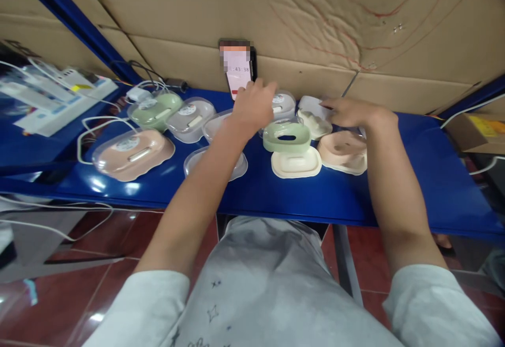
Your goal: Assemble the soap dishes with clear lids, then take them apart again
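My left hand reaches over the back of the row, just below the phone, with its fingers apart; the fingertips are partly hidden. Close to it is a clear-lidded box, which looks like a soap box. My right hand points inward, a fingertip at the edge of a translucent white lid; its other fingers are hidden. Between my arms lie a cream wavy piece, a green tray with an oval hole, a cream oval base and a pink tray.
Left of my left arm stand a pink lidded box, a green one and a grey one. A clear lid lies under my left forearm. White cables and power strips sit far left. Cardboard backs the blue table.
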`<state>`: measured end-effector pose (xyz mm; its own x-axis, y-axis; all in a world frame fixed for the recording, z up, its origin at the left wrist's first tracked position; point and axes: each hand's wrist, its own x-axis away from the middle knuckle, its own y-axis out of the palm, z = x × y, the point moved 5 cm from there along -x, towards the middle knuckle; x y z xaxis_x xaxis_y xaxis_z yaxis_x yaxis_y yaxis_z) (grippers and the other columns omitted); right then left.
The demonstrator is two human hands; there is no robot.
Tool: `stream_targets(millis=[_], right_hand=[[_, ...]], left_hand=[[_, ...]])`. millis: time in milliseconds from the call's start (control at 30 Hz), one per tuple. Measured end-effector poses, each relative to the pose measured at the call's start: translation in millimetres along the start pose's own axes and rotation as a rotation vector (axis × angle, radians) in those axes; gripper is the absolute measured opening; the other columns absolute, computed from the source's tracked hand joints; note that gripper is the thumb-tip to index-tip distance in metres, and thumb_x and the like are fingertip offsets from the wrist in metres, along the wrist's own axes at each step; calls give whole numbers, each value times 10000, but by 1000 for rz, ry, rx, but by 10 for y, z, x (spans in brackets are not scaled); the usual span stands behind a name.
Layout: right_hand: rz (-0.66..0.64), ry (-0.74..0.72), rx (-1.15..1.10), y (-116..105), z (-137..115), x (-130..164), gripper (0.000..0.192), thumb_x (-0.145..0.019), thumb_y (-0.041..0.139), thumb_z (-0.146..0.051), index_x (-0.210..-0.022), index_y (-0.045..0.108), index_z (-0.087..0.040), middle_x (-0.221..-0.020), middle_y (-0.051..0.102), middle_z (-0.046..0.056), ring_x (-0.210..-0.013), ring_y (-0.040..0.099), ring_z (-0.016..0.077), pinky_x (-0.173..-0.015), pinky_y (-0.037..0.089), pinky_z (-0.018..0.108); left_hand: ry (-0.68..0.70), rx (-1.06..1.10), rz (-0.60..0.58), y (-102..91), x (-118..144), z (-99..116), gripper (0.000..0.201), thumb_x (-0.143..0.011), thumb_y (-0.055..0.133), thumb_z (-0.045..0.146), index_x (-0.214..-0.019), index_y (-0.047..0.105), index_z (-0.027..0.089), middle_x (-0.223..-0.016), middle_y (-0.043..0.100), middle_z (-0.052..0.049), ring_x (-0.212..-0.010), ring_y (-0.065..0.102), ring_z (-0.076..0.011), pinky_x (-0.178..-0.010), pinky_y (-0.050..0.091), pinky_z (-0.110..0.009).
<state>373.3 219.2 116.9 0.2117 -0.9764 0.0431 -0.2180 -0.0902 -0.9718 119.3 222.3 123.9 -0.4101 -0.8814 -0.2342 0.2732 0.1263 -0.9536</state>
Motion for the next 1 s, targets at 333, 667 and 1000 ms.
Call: stream_targets(millis=[333, 667, 1000], right_hand=[[102, -227, 103, 130, -555, -87, 413, -990, 575, -168, -1393, 641, -224, -1457, 679, 73, -1332, 603, 277, -1175, 468, 444], [232, -257, 110, 158, -815, -4, 525, -1077, 546, -365, -1583, 414, -318, -1687, 470, 26, -1515, 416, 288, -1250, 366, 508], [216, -246, 196, -41, -731, 45, 334, -1024, 626, -458, -1311, 677, -296, -1456, 666, 69, -1408, 539, 357, -1218, 390, 550]], left_hand=[[23, 87, -296, 314, -703, -184, 783, -844, 872, 357, -1541, 555, 190, -1392, 687, -101, -1283, 646, -288, -1093, 481, -384], [-209, 796, -446, 263, -640, -230, 314, -1098, 564, 441, -1293, 692, 231, -1208, 745, -104, -1105, 709, -247, -901, 567, -406], [-394, 910, -389, 318, -682, -195, 390, -1147, 481, 485, -1274, 667, 166, -1155, 749, -113, -1040, 743, -260, -879, 603, -408]])
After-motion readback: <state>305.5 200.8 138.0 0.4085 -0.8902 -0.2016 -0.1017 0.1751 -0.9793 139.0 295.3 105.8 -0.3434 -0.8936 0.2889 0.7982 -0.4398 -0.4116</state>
